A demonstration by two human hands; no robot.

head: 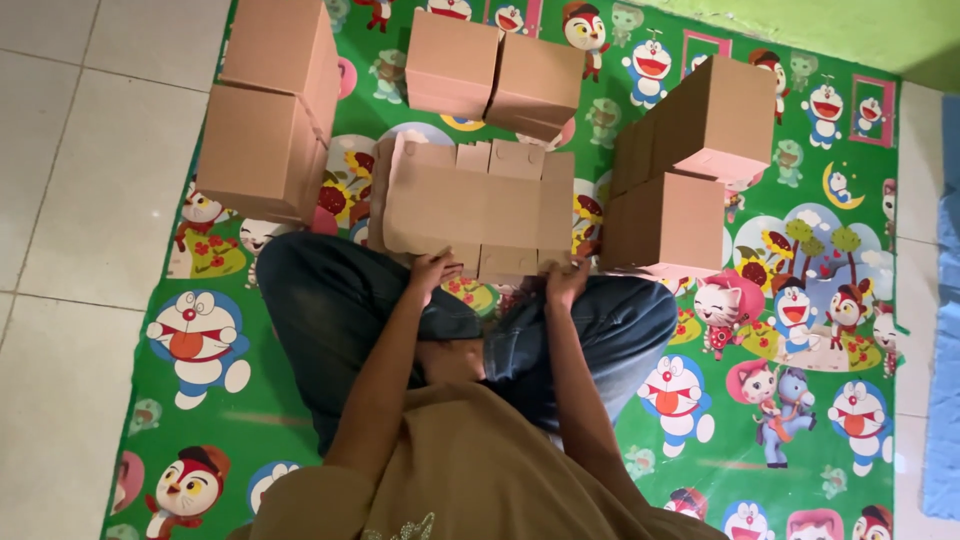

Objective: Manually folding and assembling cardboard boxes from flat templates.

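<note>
I sit cross-legged on a green cartoon-print mat (790,400). A flat, unfolded brown cardboard box blank (470,205) lies in front of my knees with its flaps spread. My left hand (432,270) grips its near edge on the left side. At the right end of that same near edge, my right hand (566,280) holds on. Both hands have fingers curled over the cardboard.
Assembled brown cardboard boxes surround the blank: a stack of two at the left (262,110), two side by side at the back (492,72), and a stack at the right (680,165). Pale floor tiles (70,200) border the mat on the left.
</note>
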